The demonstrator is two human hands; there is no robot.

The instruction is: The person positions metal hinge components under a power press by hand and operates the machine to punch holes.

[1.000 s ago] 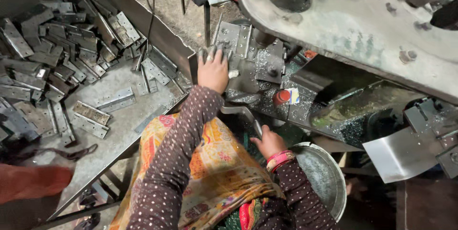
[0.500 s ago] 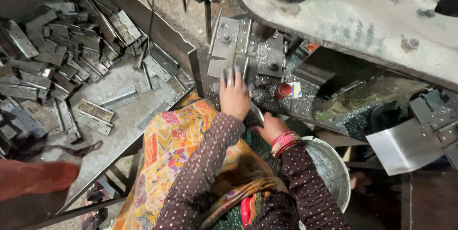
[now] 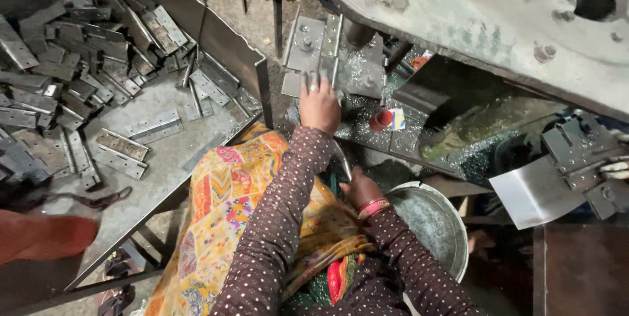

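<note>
Head view, looking down on a punch-press station. The left hand (image 3: pixel 319 103), back uppermost and fingers extended close together, presses on a flat metal hinge plate (image 3: pixel 319 75) lying on the press bed (image 3: pixel 367 129); the fingertips cover the plate's near edge, so whether they pinch it or only rest on it cannot be told. Just beyond the fingertips stands a bolted die block (image 3: pixel 306 44), and to the hand's right a dark round ram post (image 3: pixel 359 33) descends from the large grey press arm (image 3: pixel 472 21), whose upper part is cut off by the frame. The right hand (image 3: pixel 360 190), below and slightly right of the left, is curled around a thin curved metal handle (image 3: pixel 342 158); its fingers are hidden beneath the palm, and the handle's lower end is out of sight. Two red bangles (image 3: pixel 372 206) circle that wrist. Immediately right of it sits one steel bucket (image 3: pixel 432 224), its contents hard to make out. One small red cap (image 3: pixel 381 120) lies on the bed right of the left hand. Far to the left, a metal tray (image 3: pixel 164 158) holds a heap of hinge leaves (image 3: pixel 78 73), too many and too overlapped to count. A separate red-sleeved arm (image 3: pixel 39 237) enters at the lower left edge, its hand hidden.
</note>
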